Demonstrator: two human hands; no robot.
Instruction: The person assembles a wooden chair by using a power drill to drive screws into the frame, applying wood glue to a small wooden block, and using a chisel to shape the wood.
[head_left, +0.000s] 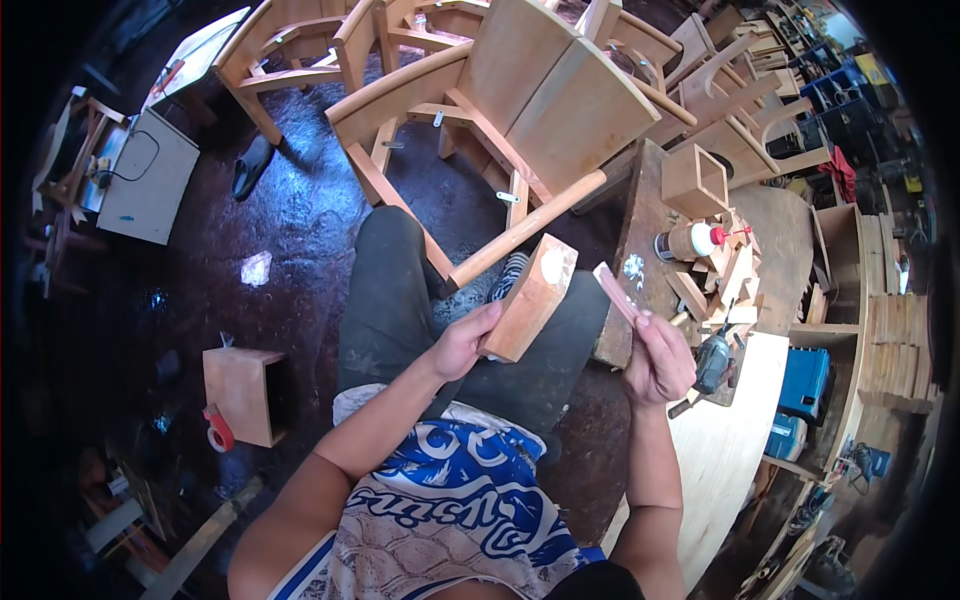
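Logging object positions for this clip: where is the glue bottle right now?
In the head view, the glue bottle lies on its side on the workbench at the person's right, beyond the right hand, just below an open wooden box and beside wood offcuts.

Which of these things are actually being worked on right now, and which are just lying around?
In use: wooden block in the left hand; flat stick in the right hand.

Lying about: glue bottle, open wooden box, tape roll, chair frames.

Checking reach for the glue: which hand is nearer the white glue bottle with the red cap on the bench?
Right. The right hand, holding a thin stick, is just below the glue bottle; the left hand, gripping a wooden block, is farther left.
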